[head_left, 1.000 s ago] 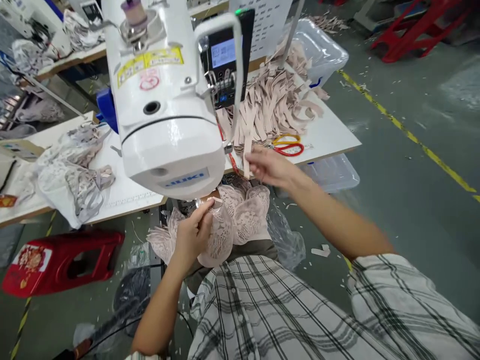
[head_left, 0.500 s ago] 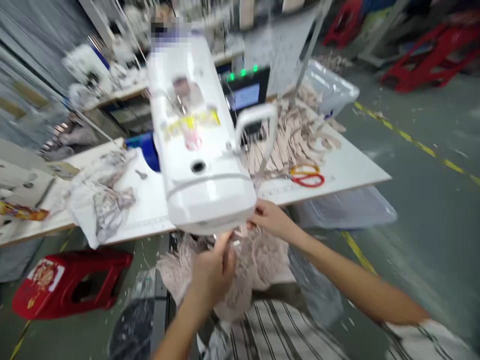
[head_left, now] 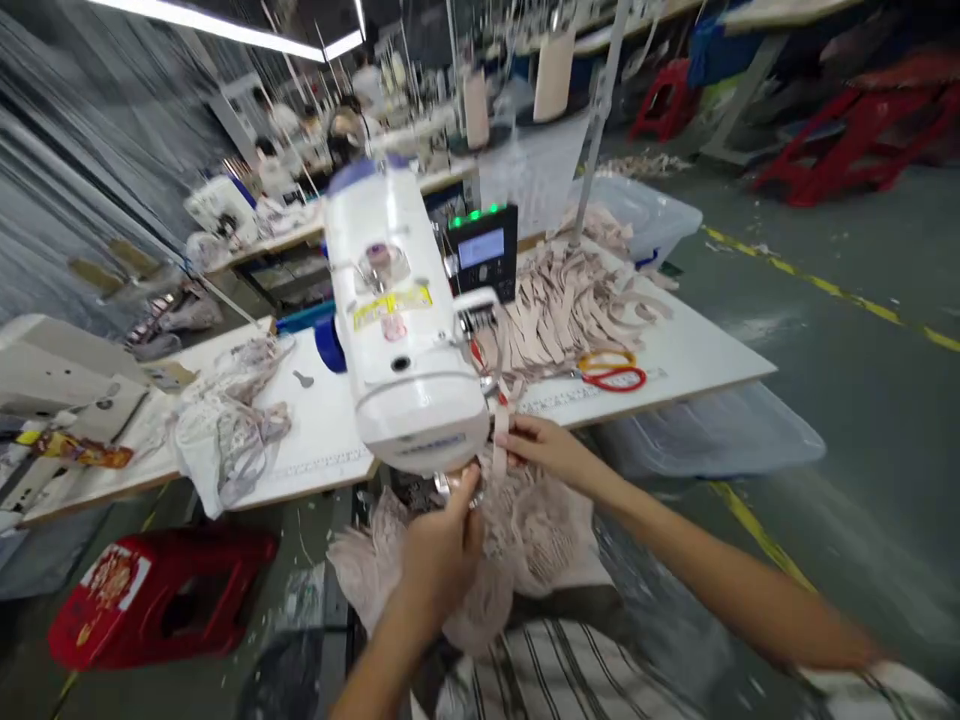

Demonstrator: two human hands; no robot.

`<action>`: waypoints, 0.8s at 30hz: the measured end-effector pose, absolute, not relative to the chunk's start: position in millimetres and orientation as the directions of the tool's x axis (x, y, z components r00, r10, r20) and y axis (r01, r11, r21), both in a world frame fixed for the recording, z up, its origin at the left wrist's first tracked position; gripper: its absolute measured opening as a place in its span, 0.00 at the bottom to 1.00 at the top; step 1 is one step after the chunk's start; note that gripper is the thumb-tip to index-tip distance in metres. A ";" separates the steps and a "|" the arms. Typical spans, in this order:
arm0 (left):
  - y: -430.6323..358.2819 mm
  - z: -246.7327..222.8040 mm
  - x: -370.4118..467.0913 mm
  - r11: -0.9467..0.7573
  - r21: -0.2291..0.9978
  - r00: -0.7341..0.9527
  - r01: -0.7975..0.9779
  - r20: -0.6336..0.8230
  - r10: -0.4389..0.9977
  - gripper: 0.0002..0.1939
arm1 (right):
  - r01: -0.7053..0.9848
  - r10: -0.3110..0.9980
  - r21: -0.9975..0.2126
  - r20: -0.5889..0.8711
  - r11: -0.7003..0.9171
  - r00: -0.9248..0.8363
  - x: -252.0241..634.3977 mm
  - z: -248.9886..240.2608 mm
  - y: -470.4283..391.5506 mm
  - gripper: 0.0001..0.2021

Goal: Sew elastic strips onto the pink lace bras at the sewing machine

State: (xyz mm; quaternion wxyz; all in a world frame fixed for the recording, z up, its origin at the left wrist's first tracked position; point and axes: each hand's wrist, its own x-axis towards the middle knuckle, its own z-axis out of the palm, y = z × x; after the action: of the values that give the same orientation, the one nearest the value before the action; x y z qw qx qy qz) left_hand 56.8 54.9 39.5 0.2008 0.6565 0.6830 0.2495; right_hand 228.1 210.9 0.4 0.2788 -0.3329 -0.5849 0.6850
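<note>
A white sewing machine (head_left: 416,400) stands in front of me, its head over the table's front edge. Pale pink lace fabric (head_left: 544,530) hangs in folds below it, over my lap. My left hand (head_left: 442,555) is closed on the lace fabric beside the needle area, thumb on top; its other fingertips are hidden. Just right of the machine head, my right hand (head_left: 547,450) pinches a narrow beige strap (head_left: 501,435) that runs upward along the machine's side. Many similar straps (head_left: 562,310) lie heaped on the white table behind that hand.
Scissors (head_left: 611,372) with orange and red handles lie near the table's front edge (head_left: 697,375). A lit control panel (head_left: 482,250) stands behind the machine. White lace garments (head_left: 229,430) lie left. A red stool (head_left: 161,595) and clear bins (head_left: 720,430) flank me. People sit farther back.
The view has tilted upward, showing more of the room behind. My right hand now has the beige strap plainly visible in its fingers; my left hand stays by the needle area.
</note>
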 end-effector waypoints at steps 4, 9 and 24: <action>58.3 42.5 57.3 0.125 0.667 -0.080 0.734 -0.098 0.992 0.27 | -0.027 0.789 -0.983 -0.130 -0.182 -0.601 232.7 -2.5 209.1 0.20; 55.8 39.3 57.5 0.109 0.858 -0.138 0.502 -0.045 0.989 0.22 | -0.078 0.788 -0.970 -0.139 -0.231 -0.599 229.5 5.6 204.8 0.19; 53.1 34.6 52.1 0.170 0.900 -0.197 0.402 -0.096 0.976 0.14 | 0.161 0.826 -0.899 0.287 0.407 -0.486 187.7 3.8 220.8 0.05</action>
State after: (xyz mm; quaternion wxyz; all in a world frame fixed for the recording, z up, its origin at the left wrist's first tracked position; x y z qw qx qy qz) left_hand 52.1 53.1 34.6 0.3699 0.5147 0.6694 0.3875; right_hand 187.7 220.8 3.8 0.3844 -0.3309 -0.7454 0.4327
